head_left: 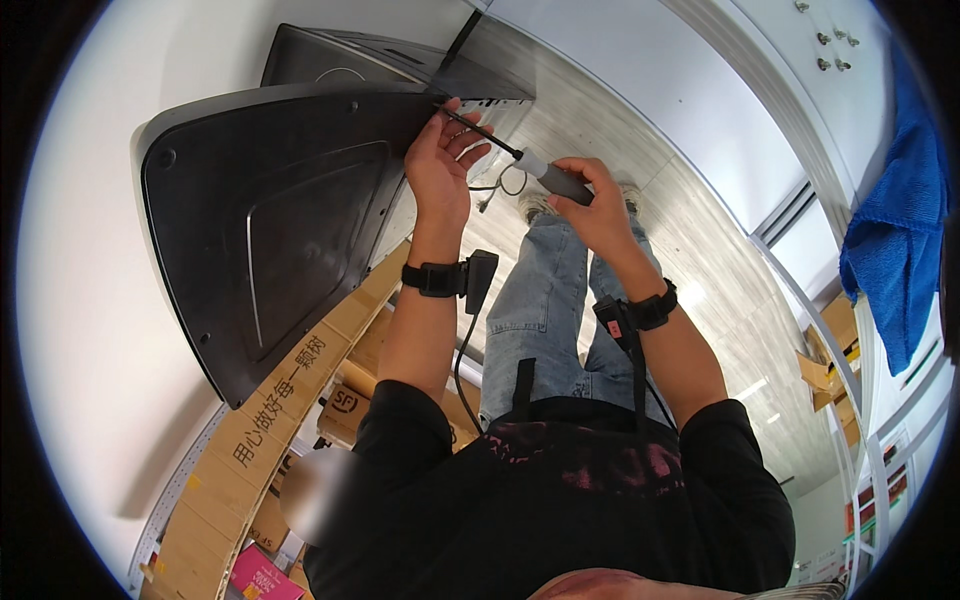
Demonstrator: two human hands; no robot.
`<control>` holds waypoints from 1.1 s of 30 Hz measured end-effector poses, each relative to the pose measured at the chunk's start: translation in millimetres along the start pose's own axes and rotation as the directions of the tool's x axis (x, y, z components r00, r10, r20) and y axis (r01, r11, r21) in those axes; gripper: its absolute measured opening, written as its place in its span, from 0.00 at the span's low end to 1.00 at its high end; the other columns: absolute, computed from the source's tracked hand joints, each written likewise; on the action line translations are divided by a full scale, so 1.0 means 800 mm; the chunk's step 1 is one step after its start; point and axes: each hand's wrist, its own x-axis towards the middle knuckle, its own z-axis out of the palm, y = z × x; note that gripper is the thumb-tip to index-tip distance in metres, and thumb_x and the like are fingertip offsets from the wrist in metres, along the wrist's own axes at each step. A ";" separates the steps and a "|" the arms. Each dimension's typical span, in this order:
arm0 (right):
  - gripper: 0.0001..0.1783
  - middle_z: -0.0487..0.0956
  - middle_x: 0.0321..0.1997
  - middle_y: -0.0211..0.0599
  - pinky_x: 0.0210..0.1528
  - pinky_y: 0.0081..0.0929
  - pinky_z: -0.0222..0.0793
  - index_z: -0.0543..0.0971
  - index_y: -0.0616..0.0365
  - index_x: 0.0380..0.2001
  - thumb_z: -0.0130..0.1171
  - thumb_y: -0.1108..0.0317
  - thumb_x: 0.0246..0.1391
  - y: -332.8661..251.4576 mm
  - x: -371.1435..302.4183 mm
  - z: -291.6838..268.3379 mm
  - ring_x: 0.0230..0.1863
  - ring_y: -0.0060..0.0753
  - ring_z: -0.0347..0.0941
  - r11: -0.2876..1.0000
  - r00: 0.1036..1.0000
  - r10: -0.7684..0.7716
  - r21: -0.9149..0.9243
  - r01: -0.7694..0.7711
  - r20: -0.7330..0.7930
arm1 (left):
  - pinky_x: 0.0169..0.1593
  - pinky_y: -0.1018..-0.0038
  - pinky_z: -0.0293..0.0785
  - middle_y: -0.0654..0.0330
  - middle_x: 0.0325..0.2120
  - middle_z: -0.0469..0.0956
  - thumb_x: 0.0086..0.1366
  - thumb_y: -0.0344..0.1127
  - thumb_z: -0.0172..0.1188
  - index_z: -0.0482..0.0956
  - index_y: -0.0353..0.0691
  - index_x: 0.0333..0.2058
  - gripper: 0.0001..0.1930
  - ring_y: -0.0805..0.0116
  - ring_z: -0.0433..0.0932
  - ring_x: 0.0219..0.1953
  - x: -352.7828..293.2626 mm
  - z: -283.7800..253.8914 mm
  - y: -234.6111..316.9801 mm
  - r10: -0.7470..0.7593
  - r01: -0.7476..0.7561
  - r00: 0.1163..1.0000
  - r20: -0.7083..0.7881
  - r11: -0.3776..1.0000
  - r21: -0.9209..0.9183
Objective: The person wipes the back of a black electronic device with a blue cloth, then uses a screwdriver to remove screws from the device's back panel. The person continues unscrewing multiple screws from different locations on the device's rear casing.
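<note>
My right hand (pixel 597 205) is wrapped round the grey handle of a screwdriver (pixel 568 184). Its long dark shaft runs up and left to the edge of a large black panel (pixel 300 230). There, my left hand (pixel 443 160) pinches the shaft near its tip between thumb and forefinger, the other fingers loosely curled. The tip itself is hidden by the fingers and the panel's edge. The panel has rounded corners, a raised rim in its middle and small screw holes. It stands tilted against a dark boxy appliance (pixel 345 60).
A thin cable (pixel 512 182) loops below the shaft. Long cardboard (pixel 265 425) and several boxes lie at the lower left. Right of me, a blue cloth (pixel 900 220) hangs on a white rack (pixel 815 290). Several small screws (pixel 840 35) lie on the white surface at upper right.
</note>
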 end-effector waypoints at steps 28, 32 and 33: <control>0.22 0.74 0.40 0.30 0.48 0.24 0.66 0.76 0.59 0.40 0.64 0.80 0.36 -0.042 -0.091 -0.143 0.42 0.27 0.70 0.992 0.992 -0.013 0.119 0.028 -0.127 | 0.38 0.81 0.67 0.65 0.30 0.75 0.65 0.31 0.54 0.79 0.32 0.41 0.10 0.78 0.70 0.30 -0.055 0.172 0.070 0.527 -0.596 0.788 0.317 0.782 0.181; 0.22 0.74 0.39 0.29 0.46 0.23 0.66 0.76 0.59 0.40 0.64 0.79 0.36 -0.059 -0.117 -0.176 0.41 0.26 0.70 0.993 0.987 -0.017 0.111 0.035 -0.159 | 0.35 0.82 0.66 0.64 0.28 0.75 0.61 0.30 0.59 0.81 0.35 0.37 0.07 0.79 0.69 0.29 -0.080 0.238 0.103 0.643 -0.784 0.615 0.456 0.560 0.268; 0.22 0.74 0.39 0.29 0.46 0.23 0.66 0.76 0.59 0.40 0.64 0.78 0.36 -0.061 -0.121 -0.183 0.41 0.26 0.70 0.992 0.986 -0.018 0.123 0.038 -0.163 | 0.34 0.80 0.68 0.62 0.26 0.77 0.58 0.28 0.61 0.81 0.36 0.35 0.06 0.75 0.71 0.28 -0.088 0.256 0.111 0.652 -0.802 0.597 0.468 0.507 0.316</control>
